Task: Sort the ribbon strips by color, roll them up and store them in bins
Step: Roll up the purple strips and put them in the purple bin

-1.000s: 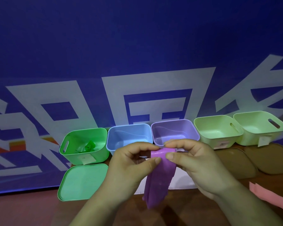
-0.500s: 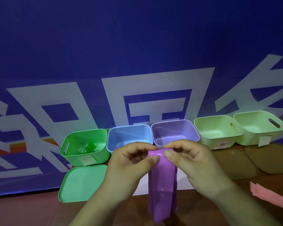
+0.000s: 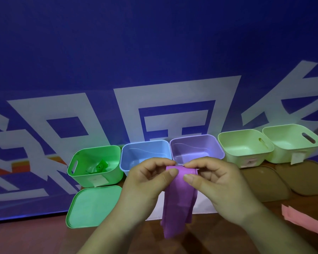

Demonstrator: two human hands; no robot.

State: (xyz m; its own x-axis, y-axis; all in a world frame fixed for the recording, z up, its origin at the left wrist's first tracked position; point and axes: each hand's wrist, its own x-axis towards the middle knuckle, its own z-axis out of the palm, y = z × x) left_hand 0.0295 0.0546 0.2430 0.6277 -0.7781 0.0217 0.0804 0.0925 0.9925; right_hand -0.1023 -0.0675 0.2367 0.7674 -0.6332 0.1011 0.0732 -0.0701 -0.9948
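A purple ribbon strip (image 3: 178, 202) hangs from both my hands in front of the bins. My left hand (image 3: 145, 184) and my right hand (image 3: 217, 184) pinch its rolled top edge between thumbs and fingers. The loose tail drops to the wooden table. Behind stand a green bin (image 3: 106, 178) with a rolled green ribbon (image 3: 101, 165) inside, a blue bin (image 3: 145, 149), a purple bin (image 3: 196, 145) and two pale green bins (image 3: 246, 143) (image 3: 292, 140). A pink ribbon strip (image 3: 305, 220) lies at the right edge.
A green lid (image 3: 92, 206) lies flat in front of the green bin. Two brown lids (image 3: 264, 184) (image 3: 305, 176) lie in front of the pale green bins. A blue banner with white characters (image 3: 154, 70) rises right behind the bins.
The hanging tail has shifted and turned slightly between the frames while my fingers work its top edge. My hands stay in about the same place.
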